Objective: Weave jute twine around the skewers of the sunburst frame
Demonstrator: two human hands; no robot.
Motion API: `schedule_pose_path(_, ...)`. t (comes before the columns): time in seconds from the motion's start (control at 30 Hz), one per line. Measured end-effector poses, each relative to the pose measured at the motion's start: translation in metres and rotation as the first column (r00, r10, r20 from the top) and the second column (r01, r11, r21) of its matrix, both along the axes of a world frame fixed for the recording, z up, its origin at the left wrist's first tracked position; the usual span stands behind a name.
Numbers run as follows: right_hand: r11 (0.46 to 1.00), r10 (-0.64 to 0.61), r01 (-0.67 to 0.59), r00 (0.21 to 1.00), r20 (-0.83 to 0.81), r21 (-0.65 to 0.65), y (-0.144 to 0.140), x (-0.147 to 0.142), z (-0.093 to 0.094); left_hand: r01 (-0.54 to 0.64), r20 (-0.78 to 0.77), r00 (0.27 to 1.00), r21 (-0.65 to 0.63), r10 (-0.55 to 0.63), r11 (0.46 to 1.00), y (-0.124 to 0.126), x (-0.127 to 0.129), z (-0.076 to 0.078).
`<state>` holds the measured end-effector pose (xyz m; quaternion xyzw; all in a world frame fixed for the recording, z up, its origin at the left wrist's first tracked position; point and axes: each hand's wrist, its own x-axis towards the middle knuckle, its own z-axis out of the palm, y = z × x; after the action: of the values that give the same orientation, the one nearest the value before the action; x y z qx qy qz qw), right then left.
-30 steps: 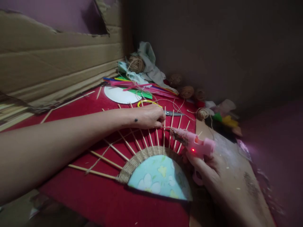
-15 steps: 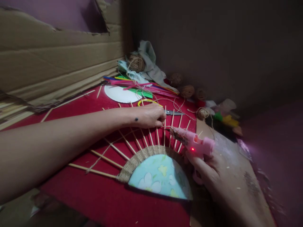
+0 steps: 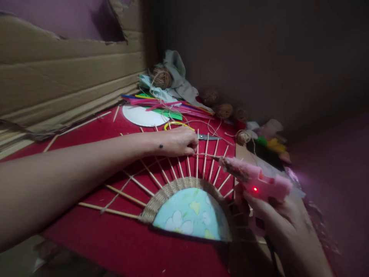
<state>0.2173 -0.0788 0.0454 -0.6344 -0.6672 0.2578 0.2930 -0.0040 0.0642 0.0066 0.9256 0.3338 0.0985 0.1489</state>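
Fingertips of left hand (image 3: 179,141) hidden — curled onto sticks (image 3: 197,154).

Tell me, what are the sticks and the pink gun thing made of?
The sticks look like thin bare wood or bamboo: pale, straight, matte. The glue gun in the right hand looks like smooth pink plastic, its tip crusted, probably with old glue.
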Motion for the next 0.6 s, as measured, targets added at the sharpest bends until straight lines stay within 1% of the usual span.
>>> schedule_pose_path(0.07,0.999,-0.030,0.030,1.000,0.003,0.018,-0.006,0.010,-0.002,-0.001,0.004,1.000,-0.009,0.001,1.000,0.000,0.000,0.000)
schedule_pose_path(0.2,1.000,-0.028,0.029,1.000,0.012,-0.013,-0.010,0.022,-0.011,0.004,0.022,1.000,-0.001,-0.004,1.000,0.001,0.000,-0.001)
schedule_pose_path(0.3,0.999,-0.037,0.037,0.999,-0.009,0.011,-0.005,0.018,-0.013,0.019,0.038,0.999,0.002,-0.019,1.000,0.003,-0.002,-0.003)
schedule_pose_path(0.47,1.000,0.000,0.000,0.999,-0.033,0.014,0.004,0.005,-0.008,0.014,0.033,0.999,-0.031,-0.013,0.999,0.003,-0.003,-0.002)
schedule_pose_path(0.6,0.999,-0.037,0.037,0.999,0.001,0.032,0.004,0.005,-0.007,0.002,0.028,1.000,-0.036,-0.001,0.999,0.002,-0.002,-0.001)
